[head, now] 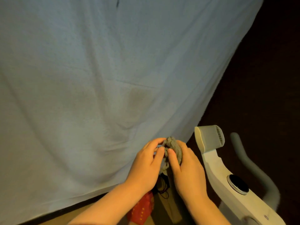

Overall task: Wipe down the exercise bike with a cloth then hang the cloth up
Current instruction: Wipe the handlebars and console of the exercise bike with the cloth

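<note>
Head view: both hands, left hand (146,163) and right hand (185,169), pinch the bunched grey cloth (172,147) together beside the exercise bike (215,169); I judge it light, limp — grip an edge.

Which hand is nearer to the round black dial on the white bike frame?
Right. The right hand grips the cloth just left of the frame, up and left of the dial. The left hand holds the cloth's other side, farther left.

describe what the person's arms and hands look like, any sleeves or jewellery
Both forearms are bare as far as the frame shows, with no sleeves visible. The left hand and right hand wear no gloves, and no watch or bracelet shows. Short, unpainted nails.
</note>
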Action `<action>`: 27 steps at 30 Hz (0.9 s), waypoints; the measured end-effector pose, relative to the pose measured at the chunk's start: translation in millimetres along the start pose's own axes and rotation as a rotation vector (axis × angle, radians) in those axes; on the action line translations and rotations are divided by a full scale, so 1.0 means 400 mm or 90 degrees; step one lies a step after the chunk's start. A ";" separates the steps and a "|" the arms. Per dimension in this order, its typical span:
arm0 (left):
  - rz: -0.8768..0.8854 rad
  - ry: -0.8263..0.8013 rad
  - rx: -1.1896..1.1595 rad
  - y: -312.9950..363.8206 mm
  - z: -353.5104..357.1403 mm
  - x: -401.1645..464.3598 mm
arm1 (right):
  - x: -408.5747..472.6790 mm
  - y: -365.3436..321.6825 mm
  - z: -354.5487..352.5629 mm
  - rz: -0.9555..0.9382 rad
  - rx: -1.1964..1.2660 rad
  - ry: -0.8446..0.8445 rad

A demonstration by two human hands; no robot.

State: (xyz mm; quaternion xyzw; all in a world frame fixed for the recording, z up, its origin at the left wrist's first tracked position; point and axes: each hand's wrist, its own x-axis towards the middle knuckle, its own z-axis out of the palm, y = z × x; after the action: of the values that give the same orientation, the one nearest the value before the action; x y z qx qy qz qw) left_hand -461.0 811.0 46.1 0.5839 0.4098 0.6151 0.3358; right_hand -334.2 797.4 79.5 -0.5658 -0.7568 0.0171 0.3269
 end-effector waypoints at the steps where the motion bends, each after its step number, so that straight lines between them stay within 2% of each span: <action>1: -0.007 -0.005 -0.005 -0.006 0.002 0.005 | 0.015 0.002 0.003 -0.046 -0.048 -0.006; 2: -0.021 -0.005 -0.012 -0.013 0.005 0.009 | 0.036 0.000 0.005 -0.052 -0.048 -0.017; 4: -0.038 -0.003 -0.030 -0.026 0.009 0.013 | 0.062 -0.009 0.009 0.030 0.092 -0.027; 6: -0.039 -0.012 -0.028 -0.028 0.010 0.013 | 0.043 -0.020 0.017 0.131 0.243 0.009; 7: -0.035 -0.023 -0.022 -0.026 0.009 0.012 | 0.022 -0.026 0.022 0.156 0.260 0.033; 9: -0.027 -0.048 -0.014 -0.021 0.008 0.010 | -0.016 -0.037 0.026 0.156 0.195 0.045; 12: -0.027 -0.047 -0.015 -0.025 0.012 0.015 | 0.008 -0.024 0.013 0.094 -0.024 -0.023; 13: -0.034 -0.035 -0.021 -0.030 0.017 0.017 | 0.033 -0.015 0.009 0.101 -0.043 -0.053; 15: -0.054 -0.003 -0.021 -0.040 0.028 0.019 | 0.069 -0.010 0.004 0.163 0.080 -0.085; 18: -0.055 0.005 -0.002 -0.032 0.046 0.008 | 0.040 -0.009 0.007 0.230 0.205 -0.039; 21: -0.031 -0.031 0.015 -0.011 0.058 -0.015 | -0.054 0.006 -0.016 0.261 0.160 -0.076; 24: -0.001 -0.033 0.051 -0.007 0.065 -0.045 | -0.082 0.026 -0.055 0.208 0.022 -0.144; 27: 0.011 0.006 0.048 -0.010 0.071 -0.071 | -0.035 0.016 -0.043 0.159 0.042 -0.056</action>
State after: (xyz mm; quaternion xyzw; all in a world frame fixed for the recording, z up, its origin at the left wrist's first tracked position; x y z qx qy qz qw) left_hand -430.6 790.6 29.2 0.5966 0.4289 0.6051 0.3065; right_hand -317.6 781.5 83.8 -0.6431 -0.6931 0.1076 0.3072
